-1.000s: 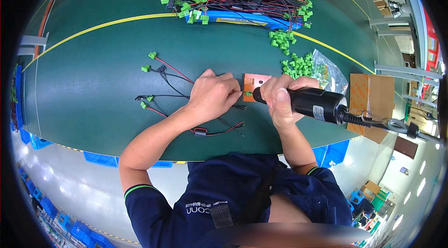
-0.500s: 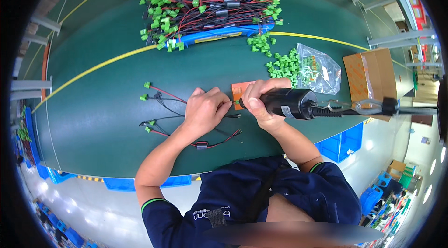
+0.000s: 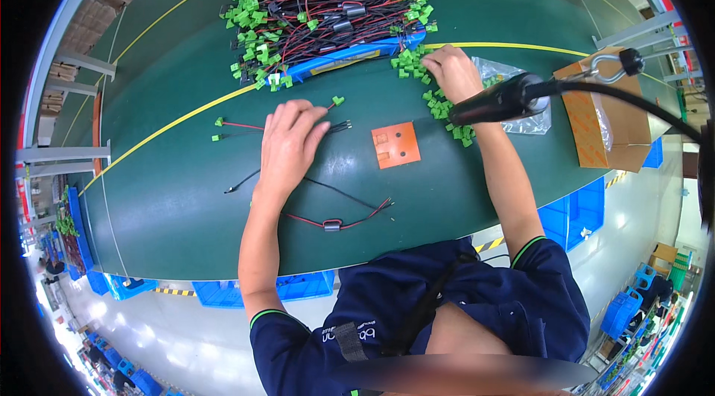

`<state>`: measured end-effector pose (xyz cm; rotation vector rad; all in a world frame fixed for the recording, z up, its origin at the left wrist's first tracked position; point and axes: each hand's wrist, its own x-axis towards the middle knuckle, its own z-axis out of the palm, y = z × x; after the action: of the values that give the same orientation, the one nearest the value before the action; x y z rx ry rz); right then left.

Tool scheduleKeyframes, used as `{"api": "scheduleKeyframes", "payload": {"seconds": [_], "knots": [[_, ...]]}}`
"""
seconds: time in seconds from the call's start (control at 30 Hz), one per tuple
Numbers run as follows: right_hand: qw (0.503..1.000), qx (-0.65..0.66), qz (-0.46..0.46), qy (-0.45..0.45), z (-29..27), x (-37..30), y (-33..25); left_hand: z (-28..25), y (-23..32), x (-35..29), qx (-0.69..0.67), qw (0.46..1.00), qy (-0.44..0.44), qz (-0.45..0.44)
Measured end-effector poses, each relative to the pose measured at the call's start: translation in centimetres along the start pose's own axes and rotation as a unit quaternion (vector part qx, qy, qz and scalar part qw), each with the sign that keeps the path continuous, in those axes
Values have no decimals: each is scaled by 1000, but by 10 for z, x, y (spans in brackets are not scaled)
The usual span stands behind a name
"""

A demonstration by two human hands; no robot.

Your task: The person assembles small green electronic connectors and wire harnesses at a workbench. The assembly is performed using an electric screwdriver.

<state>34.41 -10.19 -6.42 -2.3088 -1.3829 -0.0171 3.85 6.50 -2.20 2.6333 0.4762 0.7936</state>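
My left hand (image 3: 287, 144) lies palm down on the green table (image 3: 171, 195), fingers stretched over thin red and black wires (image 3: 339, 126) with small green connectors at their ends. My right hand (image 3: 450, 72) reaches far forward, its bent fingers in a loose heap of green connectors (image 3: 414, 62); whether it grips one is hidden. A black electric screwdriver (image 3: 497, 100) hangs on its cable in front of my right forearm, not held. A small orange square block (image 3: 396, 145) sits between my hands. Another wire with a black bead (image 3: 333, 225) lies near my body.
A big pile of red and black wire harnesses with green connectors (image 3: 320, 1) covers a blue tray (image 3: 350, 58) at the back. A clear plastic bag (image 3: 521, 125) and an open cardboard box (image 3: 596, 116) stand at the right. Blue bins (image 3: 566, 210) hang along the table's near edge.
My right hand let go of the screwdriver and moved forward to the green connector heap. My left hand slid left off the orange block onto the wires.
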Motion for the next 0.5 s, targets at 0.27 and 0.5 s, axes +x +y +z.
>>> {"api": "scheduleKeyframes", "payload": {"seconds": [0.27,0.5], "knots": [[992,-17,-21,126,-3,1,1,-37,66,-59,-76,935,-331,102],[998,-17,-40,44,6,7,21,-47,67,-58,-81,950,-282,105]]}}
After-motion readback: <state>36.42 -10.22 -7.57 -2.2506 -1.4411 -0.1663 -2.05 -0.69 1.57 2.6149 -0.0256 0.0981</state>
